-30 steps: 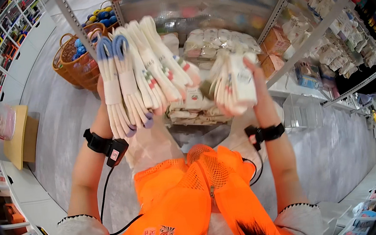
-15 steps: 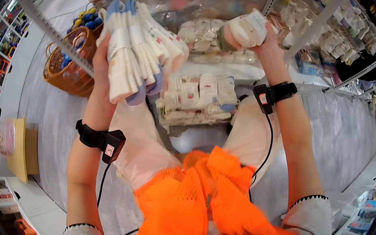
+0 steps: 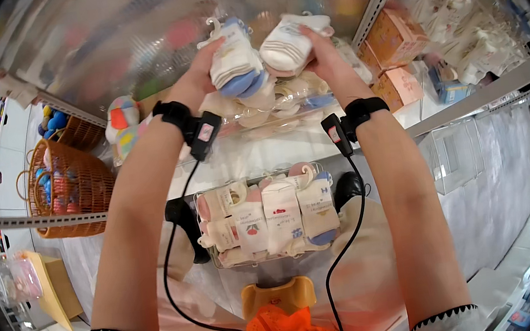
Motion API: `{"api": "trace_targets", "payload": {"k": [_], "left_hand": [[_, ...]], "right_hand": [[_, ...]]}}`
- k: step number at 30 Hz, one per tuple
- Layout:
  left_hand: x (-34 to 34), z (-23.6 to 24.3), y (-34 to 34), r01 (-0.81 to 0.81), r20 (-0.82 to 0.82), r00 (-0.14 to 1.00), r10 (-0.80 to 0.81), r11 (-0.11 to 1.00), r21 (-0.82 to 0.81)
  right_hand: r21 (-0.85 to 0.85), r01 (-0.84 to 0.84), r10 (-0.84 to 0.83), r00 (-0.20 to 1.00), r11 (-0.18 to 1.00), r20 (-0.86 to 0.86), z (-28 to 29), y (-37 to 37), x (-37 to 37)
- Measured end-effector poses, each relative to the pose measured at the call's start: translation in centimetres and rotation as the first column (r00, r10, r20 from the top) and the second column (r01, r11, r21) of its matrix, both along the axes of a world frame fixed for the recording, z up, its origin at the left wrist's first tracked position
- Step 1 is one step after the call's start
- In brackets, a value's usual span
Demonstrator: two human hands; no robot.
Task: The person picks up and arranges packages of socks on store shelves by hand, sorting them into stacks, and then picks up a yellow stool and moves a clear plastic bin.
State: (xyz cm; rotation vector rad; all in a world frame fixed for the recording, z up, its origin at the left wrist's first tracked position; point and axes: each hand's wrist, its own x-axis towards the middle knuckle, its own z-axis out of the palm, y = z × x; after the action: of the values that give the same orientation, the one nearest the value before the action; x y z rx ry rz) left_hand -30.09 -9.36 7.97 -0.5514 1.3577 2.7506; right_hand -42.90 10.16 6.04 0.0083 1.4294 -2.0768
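My left hand (image 3: 205, 67) is closed around a stack of white socks with blue toes (image 3: 235, 60), with a small hanger hook at its top. Beside it, my right hand (image 3: 324, 53) grips another bundle of white socks (image 3: 288, 45). Both bundles are held over a clear bin (image 3: 252, 115) on the white shelf, where more packed socks (image 3: 292, 92) lie. Below, between my feet, a wire basket (image 3: 197, 197) is filled with rows of packed baby socks (image 3: 280, 211). Some of my fingers are hidden behind the bundles.
Wicker baskets (image 3: 73, 189) with colourful toys stand at the left, near a plush toy (image 3: 123, 117). Orange boxes (image 3: 395, 37) sit on the shelf at right, behind a metal rail (image 3: 487, 88). A clear container (image 3: 452, 152) and a yellow stool (image 3: 278, 296) are nearby.
Both hands have moved forward and closer together, over the shelf. The view has shifted, showing more of the floor basket and the stool. Each hand still holds socks.
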Motion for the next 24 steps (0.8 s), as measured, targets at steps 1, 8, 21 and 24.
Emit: {"api": "trace_targets", "payload": {"k": [1, 8, 21, 24], "left_hand": [[-0.6, -1.7, -0.3, -0.032, 0.043, 0.999, 0.033, 0.999, -0.032], [-1.5, -2.2, 0.8, -0.043, 0.027, 0.998, 0.049, 0.982, -0.182], [2.4, 2.0, 4.4, -0.151, 0.164, 0.946, 0.281, 0.827, -0.541], [1.6, 2.5, 5.8, -0.091, 0.153, 0.949, 0.277, 0.702, -0.707]], "right_hand": [[0.001, 0.0, 0.0, 1.0, 1.0, 0.017, -1.5, -0.8, -0.5], [0.548, 0.416, -0.245, 0.9, 0.725, -0.36, -4.4, -3.5, -3.1], [0.34, 0.148, -0.05, 0.958, 0.929, -0.281, 0.8, 2.8, 1.3], [0.314, 0.036, 0.054, 0.961, 0.949, -0.272, 0.2, 3.2, 1.0]]}}
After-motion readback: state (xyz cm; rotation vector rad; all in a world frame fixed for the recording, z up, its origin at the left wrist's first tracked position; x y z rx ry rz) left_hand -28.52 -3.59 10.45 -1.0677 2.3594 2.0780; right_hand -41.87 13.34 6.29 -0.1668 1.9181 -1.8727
